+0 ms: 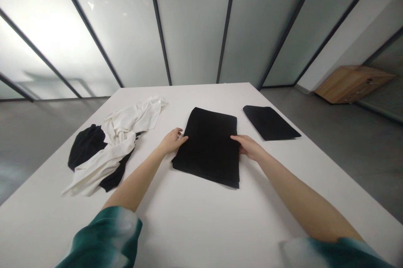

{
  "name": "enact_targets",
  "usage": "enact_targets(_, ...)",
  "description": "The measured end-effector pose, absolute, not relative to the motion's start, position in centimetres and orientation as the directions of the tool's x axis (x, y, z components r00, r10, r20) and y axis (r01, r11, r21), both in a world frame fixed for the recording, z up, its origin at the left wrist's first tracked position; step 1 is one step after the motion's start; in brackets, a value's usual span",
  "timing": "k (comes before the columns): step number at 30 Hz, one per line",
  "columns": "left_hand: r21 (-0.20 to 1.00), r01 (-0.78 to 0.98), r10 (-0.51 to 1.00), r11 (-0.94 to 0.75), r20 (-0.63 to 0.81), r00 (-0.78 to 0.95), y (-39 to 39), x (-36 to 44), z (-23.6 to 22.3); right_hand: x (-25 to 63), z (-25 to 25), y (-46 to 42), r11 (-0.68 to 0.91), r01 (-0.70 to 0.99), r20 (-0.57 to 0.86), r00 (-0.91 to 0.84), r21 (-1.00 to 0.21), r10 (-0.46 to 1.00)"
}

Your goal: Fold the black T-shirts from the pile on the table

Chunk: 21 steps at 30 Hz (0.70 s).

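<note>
A folded black garment (209, 146), flat and roughly rectangular, is between my two hands above the middle of the white table. At its left edge, my left hand (171, 141) has the thumb on top; the index finger curls beside the edge and the other fingers are partly hidden. My right hand (248, 147) grips the right edge, thumb on top and fingers underneath. The cloth's exact kind does not show. To the right lies a second folded black garment (270, 123), apart from my hands.
On the left of the white table (201, 226) is a loose heap: a crumpled white garment (121, 134) over black cloth (86, 146). Frosted glass panels (195, 24) stand behind the table. A wooden cabinet (352, 83) is on the floor at far right.
</note>
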State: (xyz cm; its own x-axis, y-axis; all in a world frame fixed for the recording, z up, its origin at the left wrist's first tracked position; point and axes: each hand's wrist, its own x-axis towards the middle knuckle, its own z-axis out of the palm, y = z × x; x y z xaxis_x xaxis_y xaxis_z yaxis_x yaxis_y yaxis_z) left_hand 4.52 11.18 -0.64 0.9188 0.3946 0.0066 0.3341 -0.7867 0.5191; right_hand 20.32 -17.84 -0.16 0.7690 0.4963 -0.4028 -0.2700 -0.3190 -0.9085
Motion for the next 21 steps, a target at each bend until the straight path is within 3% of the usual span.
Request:
enact_targets(4,0.279,0.498,0.525,-0.821,0.028,0.85,9.1,7.3,-0.8,20.1,0.1,-17.3,-0.309,-0.335,-0.449,0.758,-0.89,0.473)
enact_targets(6,0.272,0.506,0.523,-0.819,-0.009,0.852,8.5,8.6,-0.4,20.2,0.1,-17.0,-0.312,-0.312,-0.434,0.756,-0.897,0.49)
enact_targets(8,0.389,0.483,0.495,-0.785,-0.077,0.866,8.3,9.6,0.1,20.2,-0.1,-16.8,-0.288,-0.271,-0.388,0.757,-0.918,0.525)
enact_targets(10,0.617,0.439,0.445,-0.653,-0.156,0.882,8.6,10.0,0.5,20.2,-0.4,-17.0,-0.23,-0.252,-0.34,0.758,-0.94,0.557)
enact_targets(13,0.893,0.384,0.336,-0.236,-0.296,0.894,9.0,9.7,0.9,20.2,-0.5,-17.5,-0.128,-0.257,-0.283,0.77,-0.958,0.571)
enact_targets(16,0.95,0.294,0.344,0.105,-0.312,0.886,9.2,9.0,1.7,20.5,0.1,-17.8,-0.036,-0.227,-0.209,0.81,-0.973,0.549)
enact_targets(19,0.971,0.148,0.458,0.187,-0.219,0.862,9.7,8.9,3.4,21.6,1.8,-17.1,0.039,-0.194,-0.146,0.842,-0.98,0.519)
enact_targets(21,0.985,0.08,0.493,0.153,-0.146,0.858,10.3,9.5,5.0,22.8,3.5,-16.1,0.07,-0.174,-0.114,0.851,-0.982,0.513)
